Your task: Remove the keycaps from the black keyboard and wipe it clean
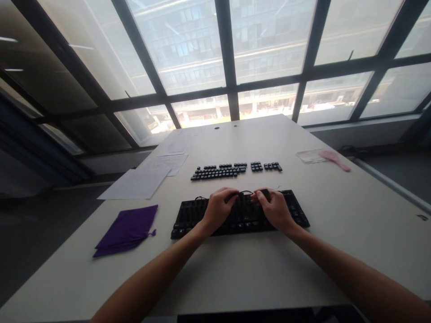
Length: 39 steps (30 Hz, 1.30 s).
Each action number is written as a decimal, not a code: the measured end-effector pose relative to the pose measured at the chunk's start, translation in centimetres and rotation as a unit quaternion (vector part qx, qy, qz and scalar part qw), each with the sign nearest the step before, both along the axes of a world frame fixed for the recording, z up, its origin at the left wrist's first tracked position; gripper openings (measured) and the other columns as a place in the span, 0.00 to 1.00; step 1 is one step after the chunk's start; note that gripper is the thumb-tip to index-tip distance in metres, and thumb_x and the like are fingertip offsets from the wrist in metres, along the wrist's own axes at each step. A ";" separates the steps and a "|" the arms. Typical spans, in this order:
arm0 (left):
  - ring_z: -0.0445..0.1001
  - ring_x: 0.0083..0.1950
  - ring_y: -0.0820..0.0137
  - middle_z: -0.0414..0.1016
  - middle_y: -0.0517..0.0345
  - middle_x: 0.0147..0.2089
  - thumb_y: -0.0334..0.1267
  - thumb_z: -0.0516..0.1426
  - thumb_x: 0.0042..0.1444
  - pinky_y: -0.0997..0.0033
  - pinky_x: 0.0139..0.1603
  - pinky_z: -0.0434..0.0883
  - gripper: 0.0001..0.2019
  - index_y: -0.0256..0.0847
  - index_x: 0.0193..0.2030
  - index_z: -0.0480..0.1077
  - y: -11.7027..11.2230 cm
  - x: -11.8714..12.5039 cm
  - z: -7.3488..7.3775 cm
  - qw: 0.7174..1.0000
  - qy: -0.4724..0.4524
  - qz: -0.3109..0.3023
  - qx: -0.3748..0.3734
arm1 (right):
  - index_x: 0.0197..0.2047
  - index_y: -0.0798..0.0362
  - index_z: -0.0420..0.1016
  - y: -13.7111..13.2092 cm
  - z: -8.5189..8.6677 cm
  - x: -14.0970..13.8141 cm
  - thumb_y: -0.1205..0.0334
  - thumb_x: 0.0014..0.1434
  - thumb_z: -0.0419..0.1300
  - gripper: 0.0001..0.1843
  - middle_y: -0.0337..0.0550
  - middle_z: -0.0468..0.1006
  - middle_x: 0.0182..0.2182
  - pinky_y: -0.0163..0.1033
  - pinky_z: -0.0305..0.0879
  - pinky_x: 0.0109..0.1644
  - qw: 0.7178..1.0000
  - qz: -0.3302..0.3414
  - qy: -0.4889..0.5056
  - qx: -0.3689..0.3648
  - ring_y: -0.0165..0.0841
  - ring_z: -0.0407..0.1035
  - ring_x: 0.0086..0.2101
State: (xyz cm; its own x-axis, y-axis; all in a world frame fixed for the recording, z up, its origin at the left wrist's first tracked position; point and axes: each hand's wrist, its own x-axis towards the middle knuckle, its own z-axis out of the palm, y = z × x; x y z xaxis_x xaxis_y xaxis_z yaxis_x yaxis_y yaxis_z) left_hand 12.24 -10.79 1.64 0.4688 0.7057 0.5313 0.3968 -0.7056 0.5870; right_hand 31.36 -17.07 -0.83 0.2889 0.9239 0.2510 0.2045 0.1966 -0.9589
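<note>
A black keyboard (245, 226) lies near the table's front, with many of its keycaps off. Above its left half is my left hand (218, 206), thumb and fingers pinched together near the top edge; what they hold, if anything, is too small and dark to name. My right hand (276, 208) is closed over the right half, with a small black piece (266, 194) between thumb and fingers. A dark cable (246, 192) loops behind the keyboard between both hands. Farther back, loose black keycaps (218, 172) stand in rows, with smaller keycap groups (256, 166) to their right.
A purple cloth pouch (128, 229) lies left of the keyboard. Paper sheets (136, 183) spread along the table's left edge. At the right edge, a pink hairbrush-shaped thing (334, 159) rests by a pale packet (308, 156). Large windows stand beyond the white table (350, 233).
</note>
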 end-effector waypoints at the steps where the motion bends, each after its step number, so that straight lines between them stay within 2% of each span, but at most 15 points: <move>1: 0.80 0.43 0.66 0.81 0.54 0.42 0.32 0.61 0.59 0.65 0.46 0.78 0.06 0.41 0.43 0.78 0.8 0.1 0.1 1.000 -0.004 0.003 -0.011 | 0.38 0.55 0.79 0.0 0.1 0.1 0.50 0.64 0.58 0.17 0.51 0.84 0.34 0.43 0.76 0.40 1.000 -0.003 0.000 0.000 0.42 0.79 0.33; 4: 0.80 0.36 0.68 0.80 0.53 0.41 0.33 0.63 0.56 0.69 0.40 0.79 0.05 0.38 0.40 0.78 3.8 1.1 -0.1 0.999 0.008 0.003 -0.043 | 0.37 0.55 0.79 0.0 0.3 0.3 0.52 0.64 0.58 0.15 0.50 0.84 0.32 0.44 0.75 0.40 1.000 -0.007 -0.007 0.003 0.42 0.79 0.32; 6: 0.79 0.33 0.70 0.79 0.53 0.39 0.32 0.64 0.54 0.71 0.38 0.78 0.05 0.37 0.38 0.79 6.0 1.9 -0.8 0.997 0.055 0.002 -0.048 | 0.37 0.55 0.80 0.0 0.4 0.4 0.54 0.64 0.58 0.14 0.50 0.84 0.31 0.44 0.75 0.40 1.000 -0.011 -0.013 0.009 0.41 0.79 0.32; 10: 0.78 0.36 0.68 0.80 0.55 0.36 0.32 0.64 0.55 0.69 0.42 0.75 0.04 0.39 0.37 0.80 9.4 3.0 -2.1 0.987 0.157 -0.030 0.001 | 0.34 0.54 0.80 0.0 0.4 0.6 0.56 0.64 0.57 0.14 0.48 0.83 0.30 0.41 0.73 0.38 1.000 -0.016 -0.020 0.014 0.40 0.79 0.31; 13: 0.76 0.42 0.65 0.81 0.55 0.38 0.34 0.64 0.56 0.63 0.49 0.72 0.05 0.42 0.39 0.81 10.8 3.6 -2.6 0.975 0.209 -0.033 0.065 | 0.34 0.54 0.80 0.0 0.4 0.8 0.57 0.65 0.57 0.14 0.48 0.83 0.30 0.41 0.73 0.38 1.000 -0.012 -0.016 0.012 0.39 0.78 0.31; 16: 0.72 0.45 0.63 0.80 0.55 0.40 0.35 0.63 0.57 0.61 0.51 0.70 0.05 0.44 0.40 0.81 11.7 4.3 -2.5 0.965 0.235 -0.019 0.116 | 0.34 0.54 0.79 0.0 0.4 0.9 0.57 0.65 0.56 0.14 0.47 0.83 0.30 0.41 0.72 0.39 1.000 0.000 -0.007 0.009 0.39 0.78 0.31; 23: 0.67 0.47 0.60 0.76 0.52 0.44 0.34 0.64 0.56 0.58 0.53 0.69 0.05 0.44 0.37 0.82 13.6 5.7 -2.2 0.957 0.250 0.022 0.144 | 0.34 0.54 0.79 0.0 0.2 1.0 0.58 0.65 0.56 0.13 0.46 0.83 0.30 0.40 0.72 0.38 1.000 0.008 -0.007 0.006 0.38 0.78 0.30; 29: 0.67 0.47 0.60 0.75 0.51 0.44 0.35 0.63 0.56 0.58 0.52 0.69 0.05 0.43 0.39 0.82 13.8 5.5 -2.2 0.962 0.242 0.037 0.122 | 0.34 0.54 0.79 0.0 0.3 0.8 0.57 0.65 0.57 0.13 0.46 0.82 0.30 0.40 0.72 0.38 1.000 0.013 0.000 0.007 0.38 0.77 0.30; 33: 0.68 0.48 0.60 0.74 0.52 0.44 0.35 0.64 0.55 0.59 0.53 0.69 0.09 0.43 0.43 0.80 13.2 5.3 -1.5 0.969 0.216 0.050 0.105 | 0.35 0.54 0.78 0.0 1.1 1.2 0.56 0.64 0.57 0.13 0.46 0.82 0.30 0.39 0.71 0.37 0.999 0.014 0.017 0.026 0.37 0.77 0.30; 36: 0.69 0.48 0.61 0.74 0.52 0.44 0.33 0.63 0.56 0.58 0.55 0.68 0.10 0.42 0.46 0.79 11.4 5.3 -0.5 0.977 0.180 0.045 0.109 | 0.38 0.54 0.76 0.4 1.8 2.5 0.54 0.63 0.58 0.12 0.46 0.81 0.29 0.38 0.70 0.32 0.999 0.000 0.032 0.038 0.36 0.76 0.28; 39: 0.71 0.48 0.62 0.75 0.53 0.43 0.32 0.61 0.58 0.57 0.56 0.68 0.08 0.42 0.43 0.79 7.8 5.5 0.1 0.984 0.150 0.000 0.096 | 0.38 0.54 0.73 0.9 2.3 4.4 0.52 0.61 0.60 0.13 0.44 0.80 0.27 0.37 0.69 0.30 0.999 0.002 0.025 0.037 0.35 0.74 0.25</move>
State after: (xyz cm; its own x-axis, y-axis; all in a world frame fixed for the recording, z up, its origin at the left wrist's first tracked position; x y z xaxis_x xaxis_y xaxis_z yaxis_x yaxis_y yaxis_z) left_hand 17.74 -2.96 1.75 0.6243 0.6062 0.4926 0.5323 -0.7917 0.2996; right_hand 35.75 -16.20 1.52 0.2987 0.9048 0.3035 0.1560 0.2675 -0.9509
